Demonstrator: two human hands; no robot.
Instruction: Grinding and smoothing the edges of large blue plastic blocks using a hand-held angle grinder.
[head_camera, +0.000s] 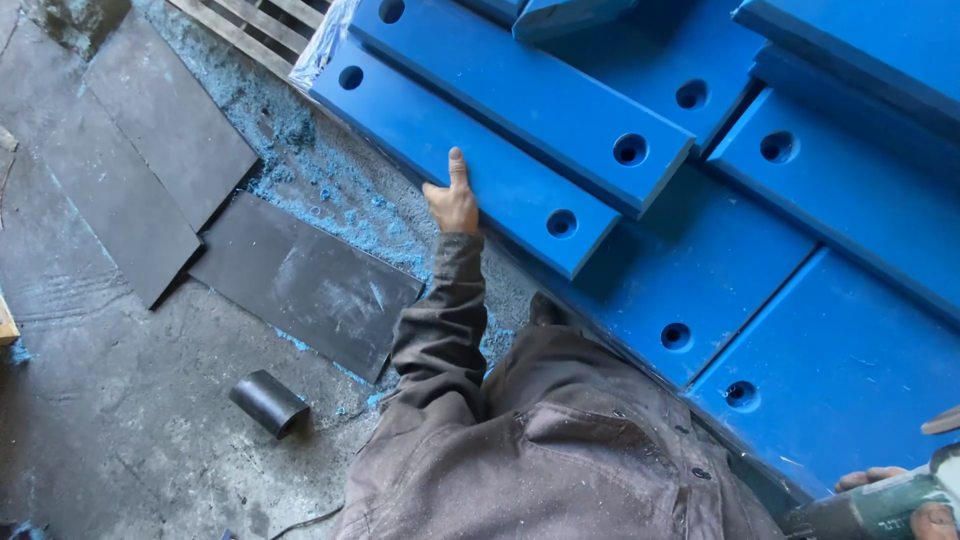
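Concrete floor (90, 400), grey, scuffed, dusted with blue shavings (310, 170) along the stack edge. Three dark flat sheets (300, 280) lie on it, edges nearly touching. Short black tube (268, 402) lies on its side near them. Wooden pallet (255, 25) at top. Daylight, hard shadows.

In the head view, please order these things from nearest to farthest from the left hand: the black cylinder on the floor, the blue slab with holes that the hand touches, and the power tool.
From the left hand:
1. Blue slab with holes: under the fingers, to the right.
2. Black cylinder: on the floor, lower left.
3. Power tool: lower right corner, in the right hand.
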